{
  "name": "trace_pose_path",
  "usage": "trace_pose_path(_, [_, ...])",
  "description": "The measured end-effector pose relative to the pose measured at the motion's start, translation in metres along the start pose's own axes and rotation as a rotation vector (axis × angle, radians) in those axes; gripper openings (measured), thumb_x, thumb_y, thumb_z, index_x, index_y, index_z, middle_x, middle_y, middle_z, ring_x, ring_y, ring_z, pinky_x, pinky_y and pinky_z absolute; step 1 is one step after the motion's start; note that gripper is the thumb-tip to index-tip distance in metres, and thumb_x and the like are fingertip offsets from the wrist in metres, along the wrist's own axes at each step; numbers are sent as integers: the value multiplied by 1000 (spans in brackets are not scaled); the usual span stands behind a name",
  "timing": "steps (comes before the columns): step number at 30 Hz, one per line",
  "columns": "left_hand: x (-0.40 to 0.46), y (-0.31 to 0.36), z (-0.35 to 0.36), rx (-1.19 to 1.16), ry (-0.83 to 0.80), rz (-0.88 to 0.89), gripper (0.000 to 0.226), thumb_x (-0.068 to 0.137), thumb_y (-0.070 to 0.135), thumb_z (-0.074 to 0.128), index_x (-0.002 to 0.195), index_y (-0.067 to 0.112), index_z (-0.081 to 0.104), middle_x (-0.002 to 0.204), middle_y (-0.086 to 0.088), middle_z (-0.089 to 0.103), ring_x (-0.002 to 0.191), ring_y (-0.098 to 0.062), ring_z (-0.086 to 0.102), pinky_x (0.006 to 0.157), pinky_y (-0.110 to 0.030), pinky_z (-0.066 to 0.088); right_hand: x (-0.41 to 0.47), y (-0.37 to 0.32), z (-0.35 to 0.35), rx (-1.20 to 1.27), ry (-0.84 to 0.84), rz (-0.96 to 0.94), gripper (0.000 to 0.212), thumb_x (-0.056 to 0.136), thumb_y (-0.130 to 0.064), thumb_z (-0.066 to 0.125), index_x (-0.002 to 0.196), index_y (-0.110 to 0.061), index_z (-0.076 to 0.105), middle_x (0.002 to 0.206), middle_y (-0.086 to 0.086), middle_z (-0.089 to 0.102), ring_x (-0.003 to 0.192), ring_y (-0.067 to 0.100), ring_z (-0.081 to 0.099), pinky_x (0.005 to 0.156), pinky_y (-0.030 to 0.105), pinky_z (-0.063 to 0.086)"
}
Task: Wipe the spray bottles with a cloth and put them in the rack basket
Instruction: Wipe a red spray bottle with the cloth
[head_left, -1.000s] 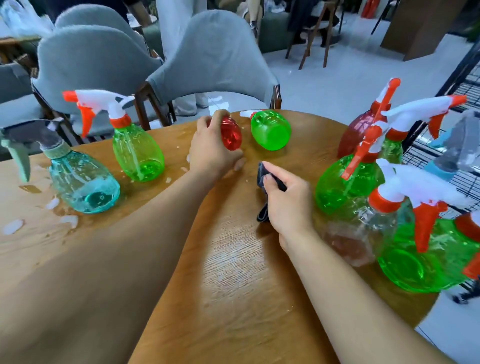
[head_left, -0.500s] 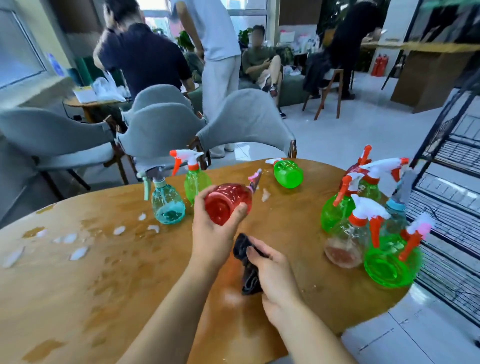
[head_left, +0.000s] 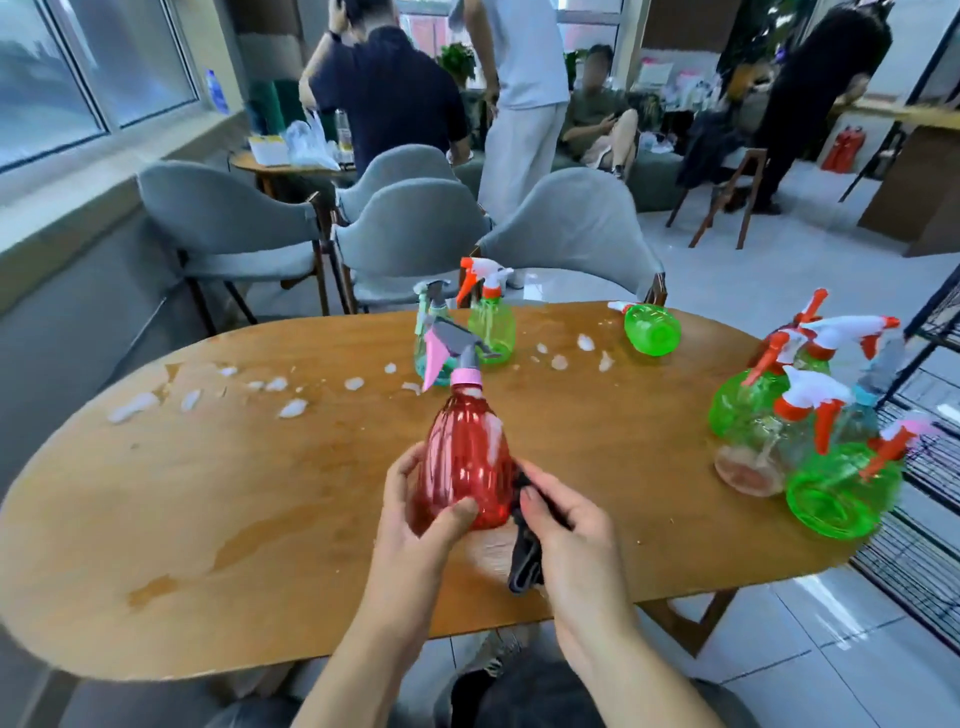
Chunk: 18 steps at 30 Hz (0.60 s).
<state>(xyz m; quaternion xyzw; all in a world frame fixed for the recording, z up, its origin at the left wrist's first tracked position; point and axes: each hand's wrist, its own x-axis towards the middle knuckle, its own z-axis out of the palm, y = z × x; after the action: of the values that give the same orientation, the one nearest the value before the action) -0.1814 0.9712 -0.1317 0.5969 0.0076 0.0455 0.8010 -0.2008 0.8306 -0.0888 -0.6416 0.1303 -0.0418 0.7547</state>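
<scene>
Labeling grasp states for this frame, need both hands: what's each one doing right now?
Left hand: grips the red spray bottle around its lower body.
Right hand: holds the dark cloth against the bottle's side.

**Hidden, cropped and blurred parts**

The dark crumpled cloth is mostly covered by the right hand. The black wire rack at the right is cut by the frame edge. In the near-right cluster, the green, clear and blue plastic spray bottles overlap and smear with motion blur, so their count is unclear.
</scene>
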Motion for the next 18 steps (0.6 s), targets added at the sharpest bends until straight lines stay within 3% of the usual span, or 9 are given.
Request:
trace_pose_path(2, [-5, 1, -13, -89, -27, -47, 82, 68, 38, 84, 144, 27, 56, 131, -5, 73, 117, -35, 73, 91, -53, 62, -7, 4, 8, -103, -47, -109, 33, 106, -10, 60, 120, -34, 78, 117, -20, 77, 116, 0, 69, 104, 30, 55])
trace_pose_path(5, [-10, 2, -24, -141, -4, -72, 67, 83, 43, 80, 144, 27, 57, 134, -9, 72, 112, -37, 75, 76, -46, 66, -14, 10, 17, -255, -103, -232, 33, 106, -13, 60, 121, -38, 76, 117, -28, 74, 116, -10, 65, 95, 11, 51])
trace_pose_path(7, [-11, -3, -33, -142, 49, -65, 59, 90, 42, 73, 145, 30, 57, 135, -5, 72, 116, -35, 74, 80, -48, 66, -12, 15, 21, -304, -132, -247, 32, 106, -15, 61, 121, -38, 76, 117, -31, 73, 116, -13, 63, 96, 9, 50])
trace_pose_path(10, [-9, -15, -45, -76, 104, -35, 68, 83, 49, 82, 145, 43, 56, 139, 6, 70, 128, -27, 69, 100, -59, 59, -1, 18, 23, -362, -70, -300, 30, 104, -19, 63, 118, -44, 73, 118, -33, 71, 117, -12, 62, 104, 20, 52])
trace_pose_path(11, [-8, -17, -47, -44, 109, -16, 73, 79, 53, 83, 146, 46, 55, 140, 9, 68, 131, -22, 67, 103, -55, 58, 3, 17, 24, -392, -42, -375, 29, 103, -17, 64, 119, -41, 72, 120, -29, 71, 120, -6, 62, 105, 25, 52])
trace_pose_path(14, [-6, -22, -49, 37, 128, 64, 81, 78, 53, 81, 152, 42, 50, 145, 14, 64, 134, -9, 63, 100, -22, 56, 12, 5, 31, -548, -82, -720, 25, 103, -10, 65, 121, -24, 75, 124, -15, 68, 123, 11, 63, 103, 27, 50])
trace_pose_path(18, [-5, -28, -46, 144, 115, 133, 83, 84, 30, 85, 157, 32, 44, 150, 22, 59, 140, 0, 55, 103, -10, 46, 23, -2, 53, -868, -248, -1039, 29, 100, -5, 65, 126, -15, 76, 125, -1, 67, 119, 19, 59, 100, 32, 49])
